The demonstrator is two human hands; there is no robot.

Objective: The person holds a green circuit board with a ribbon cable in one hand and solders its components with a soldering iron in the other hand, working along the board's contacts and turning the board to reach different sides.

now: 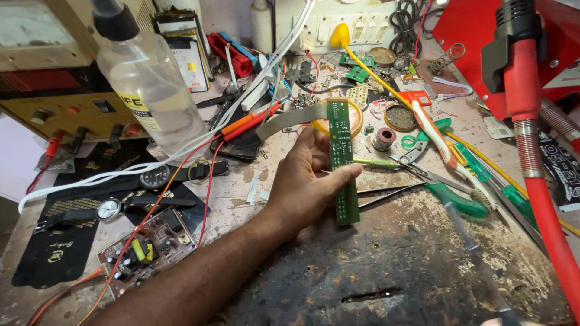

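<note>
Over a scarred, cluttered workbench (374, 253), the left hand (305, 181) grips a narrow green circuit board (342, 160) upright, thumb on its near face and fingers curled behind, a grey ribbon cable (290, 119) trailing off, while the right hand is out of view.

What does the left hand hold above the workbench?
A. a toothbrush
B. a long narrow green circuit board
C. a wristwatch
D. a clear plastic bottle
B: the left hand grips a long narrow green circuit board upright between thumb and fingers, with a grey ribbon cable leading off it.
</note>
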